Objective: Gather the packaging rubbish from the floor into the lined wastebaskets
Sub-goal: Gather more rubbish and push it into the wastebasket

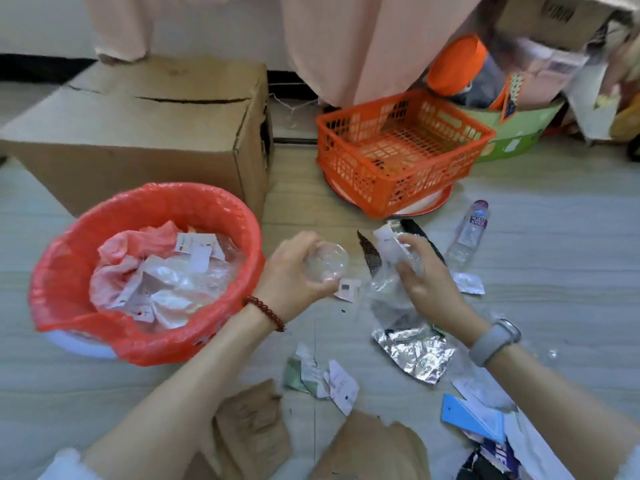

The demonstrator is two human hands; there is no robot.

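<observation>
A crumpled ball of clear plastic film (326, 263) is gripped in the left hand (298, 271), with the fingers curled round it and the thumb closed against its near side. The hand is held above the floor (554, 237), just beside the right rim of the wastebasket (79, 344). A clear plastic bag with a white label (389, 251) is pinched in the right hand (424, 275), the fingers being bent over its upper part; the rest of the bag hangs down to the floor. A red bead bracelet (265, 311) is worn on the left wrist and a grey-strapped watch (495, 341) on the right.

The wastebasket is lined with a red plastic bag (156, 202) and is partly filled with clear film, pink plastic and white labels. It stands on the floor in front of a closed cardboard box (138, 126).

More rubbish is scattered on the floor: a silver foil wrapper (415, 351) below the right hand, a plastic water bottle (469, 233) lying to its right, a small silver sachet (469, 284) beside the bottle, torn paper scraps (325, 379), brown paper pieces (249, 424) and a blue card (474, 420) at the near edge of the view. An orange plastic basket (398, 154) stands farther back, resting on a round red-rimmed plate (424, 206).
</observation>
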